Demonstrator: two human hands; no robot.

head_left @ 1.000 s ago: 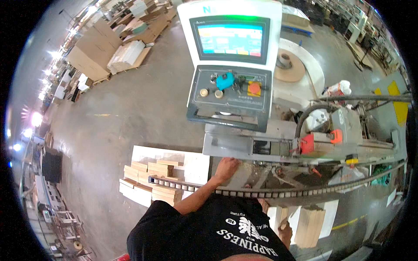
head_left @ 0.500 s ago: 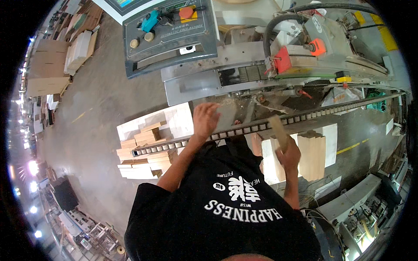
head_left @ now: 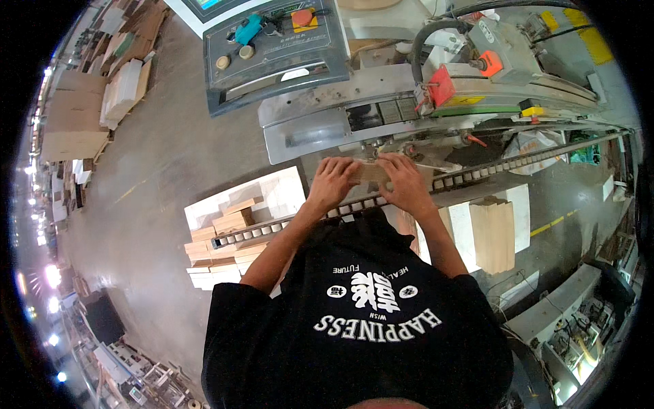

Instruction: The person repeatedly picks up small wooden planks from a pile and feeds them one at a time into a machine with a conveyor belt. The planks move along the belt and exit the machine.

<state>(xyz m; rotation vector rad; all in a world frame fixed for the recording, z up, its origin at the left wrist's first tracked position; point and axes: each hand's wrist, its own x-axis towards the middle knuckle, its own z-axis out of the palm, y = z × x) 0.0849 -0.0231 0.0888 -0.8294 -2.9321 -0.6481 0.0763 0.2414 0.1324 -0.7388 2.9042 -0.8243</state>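
Both grips, left hand (head_left: 332, 181), right hand (head_left: 403, 183), holding wooden piece (head_left: 371, 172), red tag (head_left: 441, 86) beyond.

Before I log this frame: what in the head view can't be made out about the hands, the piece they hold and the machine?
- Wooden piece: both ends hidden under the left hand and right hand; its length is unclear.
- Fingertips: too small to tell how hard they press.
- Control panel: its screen is cut off by the top edge.
- Roller rail: its middle is hidden behind the hands and forearms.
- Stacked wood blocks: their count is blurred by fisheye distortion.
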